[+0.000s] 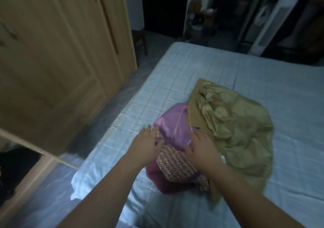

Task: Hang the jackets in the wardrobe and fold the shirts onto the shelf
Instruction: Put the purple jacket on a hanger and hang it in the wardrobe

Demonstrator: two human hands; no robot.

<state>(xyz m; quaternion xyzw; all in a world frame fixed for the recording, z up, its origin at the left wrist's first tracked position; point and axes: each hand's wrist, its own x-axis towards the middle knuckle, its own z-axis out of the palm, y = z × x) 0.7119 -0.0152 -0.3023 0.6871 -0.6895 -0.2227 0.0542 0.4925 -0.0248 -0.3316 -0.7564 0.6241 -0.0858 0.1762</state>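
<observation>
Head view: both hands reach over the garment pile on the bed [175, 73]. The left hand [146, 144] is spread flat, fingers extended, at the edge of the purple garment [172, 126]; the right hand [201, 148] is likewise spread, over the patterned garment [177, 164]. Neither grips anything. The step in hand appears to be selecting a garment; the next move calls for closing on one piece and lifting it clear. Count: three garments visible, including one olive garment [236, 122], plus a thin pink hanger [180, 122]. The wardrobe [61, 43] stands to the left, beside the bed.
</observation>
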